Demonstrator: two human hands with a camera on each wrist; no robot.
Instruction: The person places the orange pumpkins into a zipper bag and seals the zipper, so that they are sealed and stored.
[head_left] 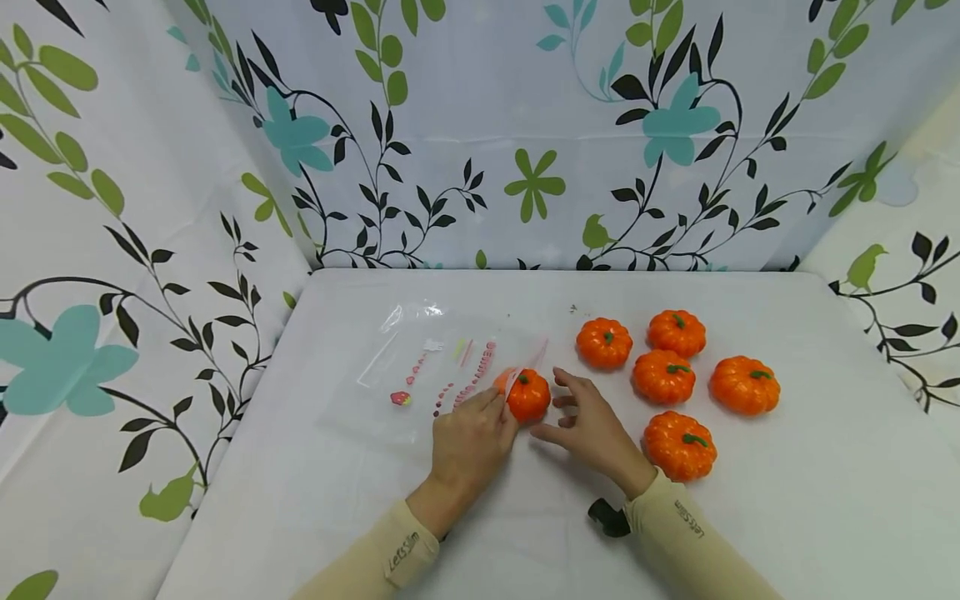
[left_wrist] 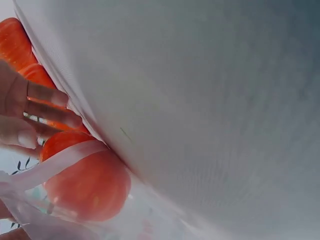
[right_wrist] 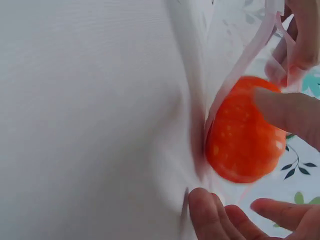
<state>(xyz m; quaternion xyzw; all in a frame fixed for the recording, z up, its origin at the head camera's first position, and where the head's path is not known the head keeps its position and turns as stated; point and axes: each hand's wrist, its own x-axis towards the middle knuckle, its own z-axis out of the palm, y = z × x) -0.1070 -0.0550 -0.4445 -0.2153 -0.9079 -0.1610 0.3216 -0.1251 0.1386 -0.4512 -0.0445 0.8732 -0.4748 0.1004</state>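
Observation:
A clear plastic bag with pink and red print (head_left: 397, 358) lies flat on the table. At its mouth sits a small orange pumpkin (head_left: 529, 396) with a green stem, partly behind the bag's film. My left hand (head_left: 472, 437) pinches the bag's edge beside the pumpkin. To the pumpkin's right is my right hand (head_left: 588, 425), fingers spread and loosely bent, holding nothing. A pinkish bag rim (left_wrist: 60, 162) crosses the pumpkin (left_wrist: 90, 187) in the left wrist view. In the right wrist view the right thumb (right_wrist: 290, 112) overlaps the pumpkin (right_wrist: 245, 140); whether it touches I cannot tell.
Several more orange pumpkins (head_left: 663, 377) stand to the right on the white table (head_left: 495, 550); the nearest one (head_left: 680, 446) is close to the right wrist. A black object (head_left: 609, 518) is by the right sleeve. A patterned curtain (head_left: 480, 133) hangs behind the table.

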